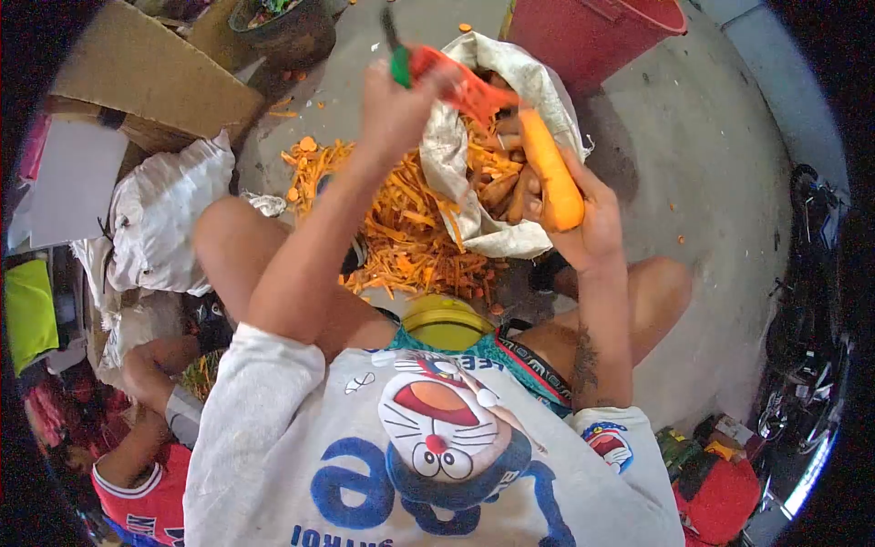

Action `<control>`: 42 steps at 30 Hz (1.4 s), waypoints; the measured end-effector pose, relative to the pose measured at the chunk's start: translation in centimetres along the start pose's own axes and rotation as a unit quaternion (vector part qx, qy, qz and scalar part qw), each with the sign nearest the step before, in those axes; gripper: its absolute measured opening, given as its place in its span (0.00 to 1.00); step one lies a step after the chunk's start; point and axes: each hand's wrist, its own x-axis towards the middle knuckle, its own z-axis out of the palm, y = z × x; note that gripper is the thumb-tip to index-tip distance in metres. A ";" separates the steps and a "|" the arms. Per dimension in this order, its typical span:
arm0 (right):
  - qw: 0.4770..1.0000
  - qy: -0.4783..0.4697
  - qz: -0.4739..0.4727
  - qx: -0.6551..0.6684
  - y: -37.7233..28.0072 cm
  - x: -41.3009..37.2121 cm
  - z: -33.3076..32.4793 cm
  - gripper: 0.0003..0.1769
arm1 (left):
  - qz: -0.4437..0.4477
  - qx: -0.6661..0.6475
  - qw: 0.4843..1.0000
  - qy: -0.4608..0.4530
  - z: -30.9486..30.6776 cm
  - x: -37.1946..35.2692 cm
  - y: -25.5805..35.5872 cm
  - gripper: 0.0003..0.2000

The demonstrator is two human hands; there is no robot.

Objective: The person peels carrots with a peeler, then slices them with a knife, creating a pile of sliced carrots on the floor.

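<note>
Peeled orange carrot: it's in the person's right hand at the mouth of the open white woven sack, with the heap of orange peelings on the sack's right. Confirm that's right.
The side of the heap is wrong. The head view shows the heap of orange peelings on the sack's left; the peeled orange carrot is in the right hand, as stated.

Smooth carrot (550, 169), matt crinkled sack (510, 239) (woven plastic, apparently)

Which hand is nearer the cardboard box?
Left. The left hand, holding a red tool, is right of the cardboard box; the right hand, holding a peeled carrot, is farther right, by the white sack.
</note>
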 end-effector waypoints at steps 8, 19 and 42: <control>0.981 0.155 -0.002 -0.113 0.3 -0.5 3.0 0.26 | 0.048 0.036 0.998 -0.007 -0.5 0.4 0.3 0.07; 0.991 0.110 -0.001 -0.072 0.9 -0.7 1.6 0.22 | 0.108 0.029 0.994 0.010 -0.3 0.5 -0.7 0.06; 0.980 0.184 0.015 -0.076 0.5 -0.7 4.9 0.27 | 0.000 0.018 0.999 0.031 -0.5 -0.1 0.4 0.07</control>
